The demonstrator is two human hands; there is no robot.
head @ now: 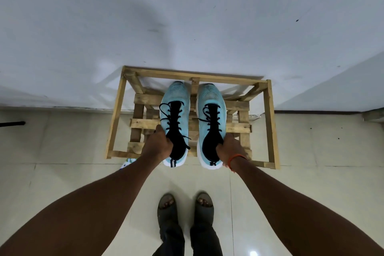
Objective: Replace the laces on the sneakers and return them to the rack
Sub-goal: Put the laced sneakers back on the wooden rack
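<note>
Over the wooden rack (270, 122), the two pale blue sneakers sit side by side, toes toward its far edge by the wall and heels at its near edge. The left hand (160, 143) curls round the collar of the left sneaker (176, 100), and the right hand (230, 147) grips the right sneaker (212, 97) likewise. Black laces (172, 118) thread both, so relacing looks done. Whether the soles touch the rack I cannot tell. Setting down and letting go seem to remain.

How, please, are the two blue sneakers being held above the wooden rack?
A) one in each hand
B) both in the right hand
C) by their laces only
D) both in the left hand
A: the left hand grips the left sneaker at its collar, the right hand the right sneaker.
</note>
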